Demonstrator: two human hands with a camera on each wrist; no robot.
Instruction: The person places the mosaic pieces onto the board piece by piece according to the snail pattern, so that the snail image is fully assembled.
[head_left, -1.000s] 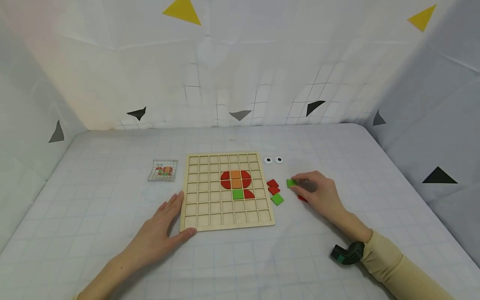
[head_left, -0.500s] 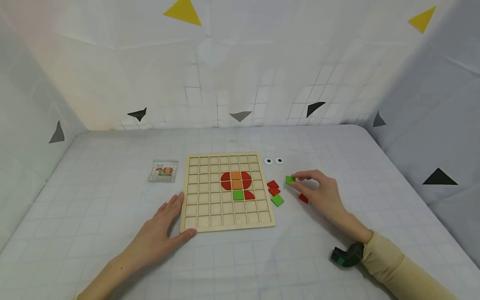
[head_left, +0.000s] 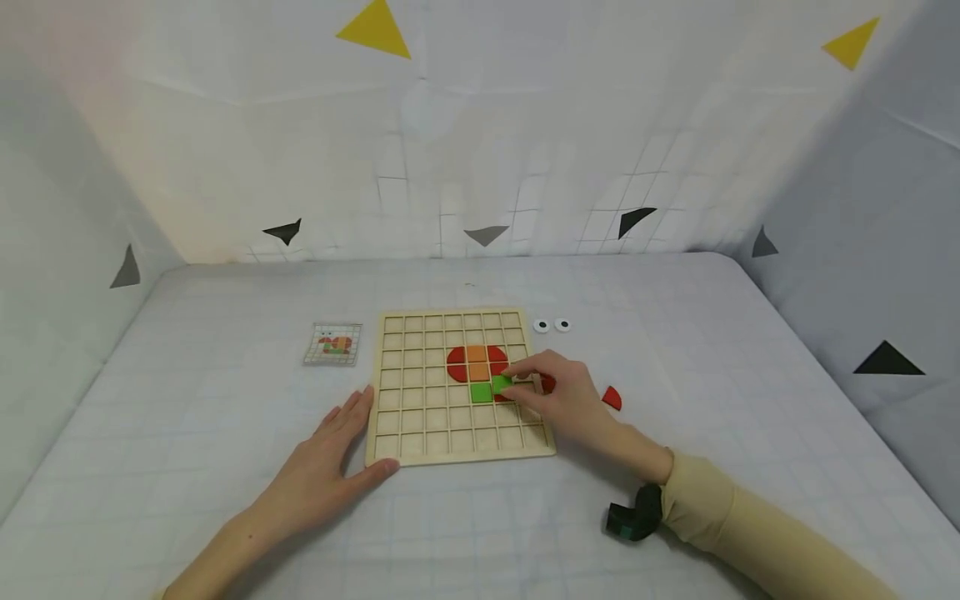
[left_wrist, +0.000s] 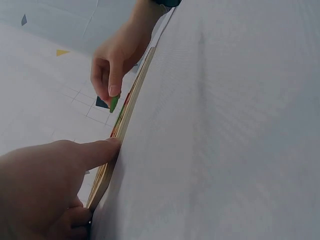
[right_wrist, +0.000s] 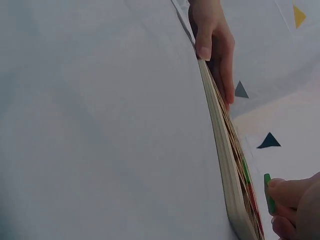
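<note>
My right hand pinches a green square tile between thumb and fingertips, over the wooden grid board. In the right wrist view the pinched green tile is tilted on edge, just above the board's surface. Set in the board are two orange squares, red rounded pieces on both sides of them, and a green square below. The held tile overlaps a red piece in the head view. My left hand rests at the board's near left corner, thumb on the front edge, fingers along the left side.
Two round eye pieces lie past the board's right back corner. A red quarter-round piece lies right of my right hand, and another red piece is partly hidden behind it. A small picture card lies left of the board.
My right hand has lifted the green tile off the table on the right and carried it left over the board. My left hand has stayed at the board's corner.
</note>
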